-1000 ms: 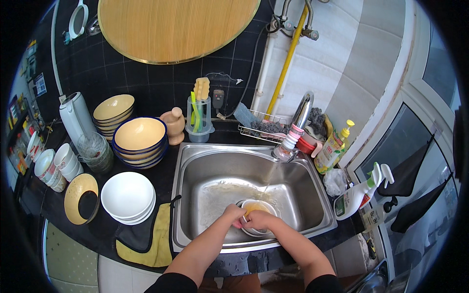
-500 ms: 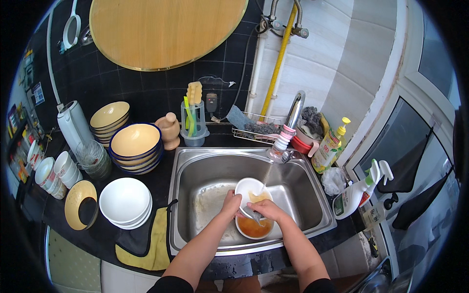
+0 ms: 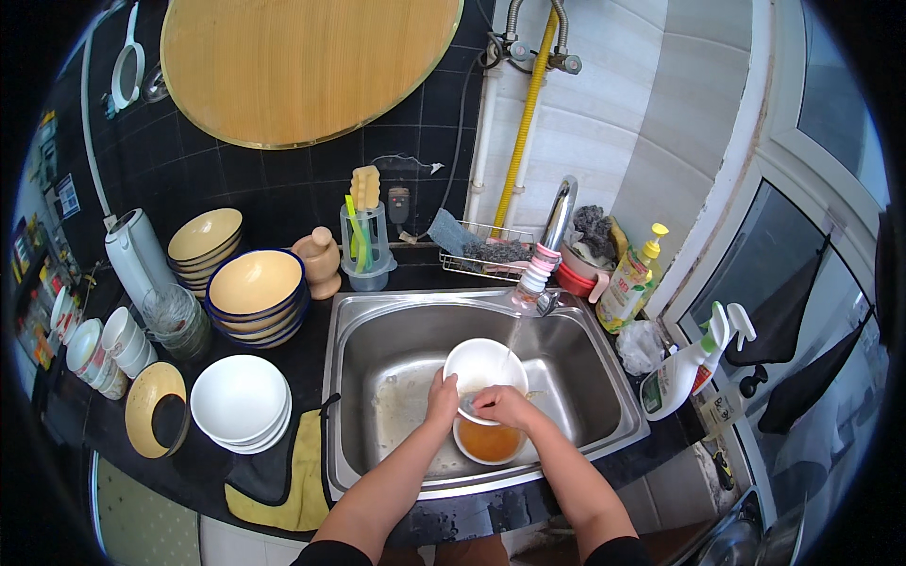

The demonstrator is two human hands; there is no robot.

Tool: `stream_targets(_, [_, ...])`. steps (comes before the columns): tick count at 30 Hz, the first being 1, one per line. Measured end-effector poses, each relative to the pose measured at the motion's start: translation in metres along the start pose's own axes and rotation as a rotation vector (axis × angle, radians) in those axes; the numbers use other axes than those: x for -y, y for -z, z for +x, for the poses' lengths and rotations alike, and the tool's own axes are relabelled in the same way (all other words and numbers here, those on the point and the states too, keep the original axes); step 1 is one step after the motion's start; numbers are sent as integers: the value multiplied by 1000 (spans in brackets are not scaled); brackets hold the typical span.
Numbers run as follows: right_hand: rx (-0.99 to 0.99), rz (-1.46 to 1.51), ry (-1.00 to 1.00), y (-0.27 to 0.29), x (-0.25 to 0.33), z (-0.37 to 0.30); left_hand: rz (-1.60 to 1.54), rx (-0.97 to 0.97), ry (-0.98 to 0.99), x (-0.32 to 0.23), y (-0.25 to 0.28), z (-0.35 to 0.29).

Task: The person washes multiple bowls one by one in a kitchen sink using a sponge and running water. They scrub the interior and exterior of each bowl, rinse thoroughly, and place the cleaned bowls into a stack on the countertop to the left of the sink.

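Over the steel sink (image 3: pixel 377 330), my left hand (image 3: pixel 441 398) is closed on the left rim of a white bowl (image 3: pixel 477 358). The bowl is tilted, its inside facing up toward the faucet (image 3: pixel 557 217). A thin stream of water falls from the faucet into its right side. Inside the lower part of this bowl, my right hand (image 3: pixel 505 407) is closed on a small greyish cloth (image 3: pixel 466 404), mostly hidden by the fingers. Just below, a second white bowl holding orange-brown liquid (image 3: pixel 488 441) rests in the sink, partly covered by the first.
Left of the sink stand stacked white bowls (image 3: pixel 239 398), blue-rimmed bowls (image 3: pixel 255 283), a yellow bowl (image 3: pixel 142 415) and a yellow-black cloth (image 3: pixel 293 481). Behind are a wooden mortar (image 3: pixel 319 264) and a wire rack (image 3: pixel 486 255). A soap bottle (image 3: pixel 623 292) and spray bottle (image 3: pixel 679 377) stand right.
The held bowl has tipped more toward me and shows more white inside. My right hand has moved slightly left, deeper into the bowl, and the grey cloth is now mostly covered.
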State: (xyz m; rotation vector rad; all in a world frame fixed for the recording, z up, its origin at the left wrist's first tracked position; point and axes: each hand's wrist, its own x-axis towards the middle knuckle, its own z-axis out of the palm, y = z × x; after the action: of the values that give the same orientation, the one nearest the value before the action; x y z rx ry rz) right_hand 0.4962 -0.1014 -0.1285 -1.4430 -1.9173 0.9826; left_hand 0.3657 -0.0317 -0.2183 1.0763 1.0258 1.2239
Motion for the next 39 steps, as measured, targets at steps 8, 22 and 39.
stream_targets(8, [-510,-448,309,1,-22,17,-131,210,438,-70,-18,-40])
stream_targets(22, [-477,-497,259,5,4,5,-95,324,548,-55,-13,-34])
stream_targets(39, [-645,-748,-15,12,-6,0,72,-77,-112,-41,-8,-20])
